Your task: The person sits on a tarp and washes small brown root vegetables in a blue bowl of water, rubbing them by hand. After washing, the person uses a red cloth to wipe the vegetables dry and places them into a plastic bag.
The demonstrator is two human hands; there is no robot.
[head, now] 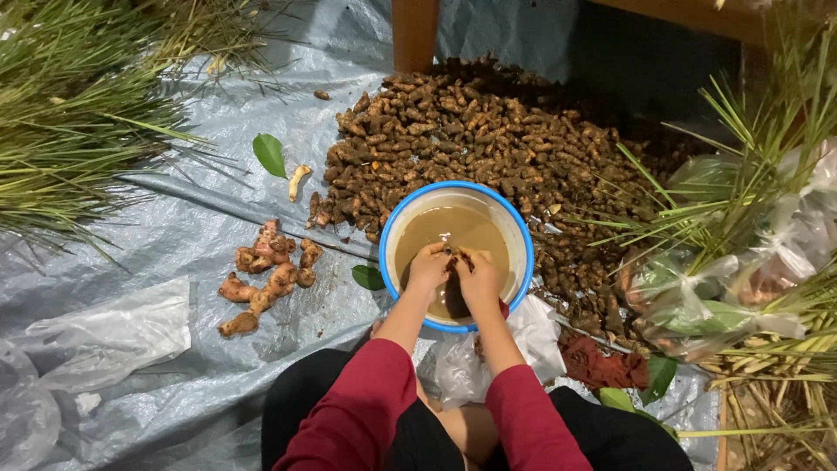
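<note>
Over the near half of the round blue-rimmed plastic basin [523,240] of muddy brown water — left hand [428,267] and right hand [478,277], fingertips meeting, pinched together on a small dark root piece [453,258] between them, equally near.

Both hands, left hand [427,269] and right hand [478,277], hold a root [453,260] over the muddy basin [390,228].

Left hand [428,267], right hand [478,277] together, curled.
</note>
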